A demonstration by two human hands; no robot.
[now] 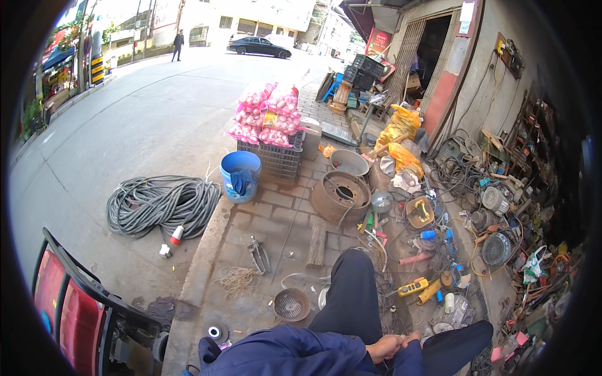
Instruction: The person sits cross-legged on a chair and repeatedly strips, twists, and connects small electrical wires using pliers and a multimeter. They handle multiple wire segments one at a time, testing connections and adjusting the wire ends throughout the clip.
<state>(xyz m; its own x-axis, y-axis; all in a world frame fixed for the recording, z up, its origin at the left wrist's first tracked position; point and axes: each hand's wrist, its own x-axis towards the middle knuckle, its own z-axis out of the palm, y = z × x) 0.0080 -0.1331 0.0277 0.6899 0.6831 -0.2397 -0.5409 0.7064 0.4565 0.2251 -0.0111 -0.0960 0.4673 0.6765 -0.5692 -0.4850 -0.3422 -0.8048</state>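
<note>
My left hand [384,348] is closed, its fingers curled, low between my knees. Against it is my right hand [411,339], also closed, above its dark blue sleeve. The hands touch, and anything small between them is hidden. Just beyond them lie a yellow push-button pendant control [413,287], a yellow cylindrical tool [430,291] and a clear plastic bag [461,312]. A rusty round pan [291,304] sits on the paving left of my knee.
A rusty wheel rim [340,195], blue bucket [240,177] and black crate [280,161] under pink net bags [266,116] stand ahead. Coiled cable [160,205] lies beyond the kerb at left. A red vehicle [81,313] is near left; tangled wires and motors [495,199] fill the right.
</note>
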